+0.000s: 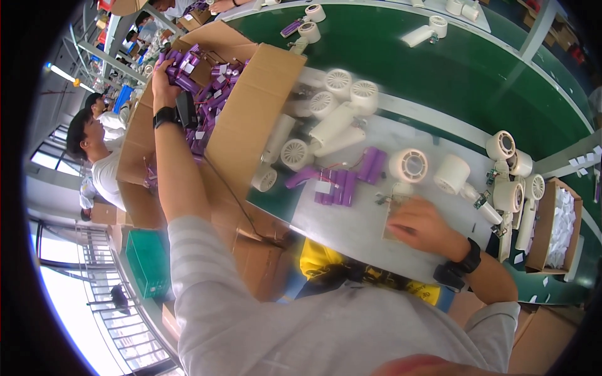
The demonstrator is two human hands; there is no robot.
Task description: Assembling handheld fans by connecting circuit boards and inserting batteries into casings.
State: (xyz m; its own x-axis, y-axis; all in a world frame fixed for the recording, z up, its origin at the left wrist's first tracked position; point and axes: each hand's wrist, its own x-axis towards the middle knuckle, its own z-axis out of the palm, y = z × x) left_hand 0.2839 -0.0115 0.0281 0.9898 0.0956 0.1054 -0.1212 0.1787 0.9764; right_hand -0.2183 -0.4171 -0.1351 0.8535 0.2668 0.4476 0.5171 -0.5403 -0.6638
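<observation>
My left hand [164, 84] reaches into the tall cardboard box [254, 100] at the left, its fingers closed round purple battery packs [183, 80] with wires. More such packs fill the box below it. Over the light work surface [332, 227], my right hand [423, 227] has its fingers curled, slightly blurred. It is at a small flat beige piece [394, 216]; whether the fingers grip anything is hidden. Just left of that hand lie loose purple battery packs [338, 188]. A white round fan housing [409, 165] stands beyond it, with another white housing [451, 173] to the right.
White handheld fan bodies [338, 122] cluster beside the box. Housings with exposed circuit boards [501, 194] stand at the right, next to a cardboard box of white slips [560, 229]. A green conveyor belt [370, 50] runs behind, carrying more parts. Other people [103, 156] sit at the far left.
</observation>
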